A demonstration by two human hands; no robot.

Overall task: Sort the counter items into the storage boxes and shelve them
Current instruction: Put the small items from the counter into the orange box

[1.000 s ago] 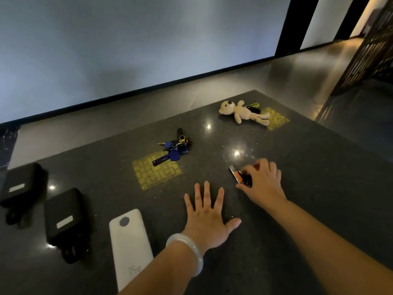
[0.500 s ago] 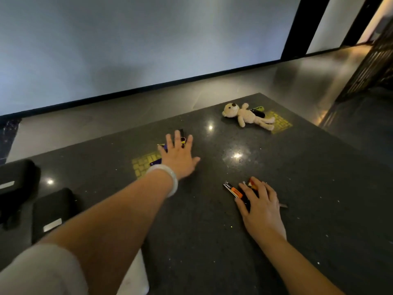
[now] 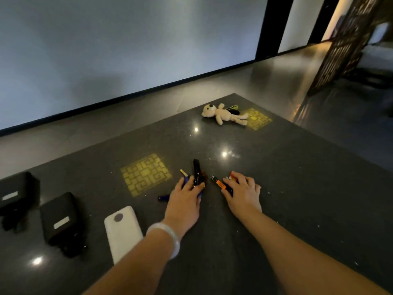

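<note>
Counter: two black pouches, one teddy bear.

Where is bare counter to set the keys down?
Free: the right side of the counter, past the right hand, and the stretch between both hands and the teddy bear. Crowded: the left, with two black pouches and the white power bank.

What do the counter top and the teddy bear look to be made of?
Counter top: looks like polished dark stone, speckled, with sharp glints of ceiling lights; it could be a composite. Teddy bear: soft cream plush, going by its fuzzy, matte surface and limp limbs.
</note>
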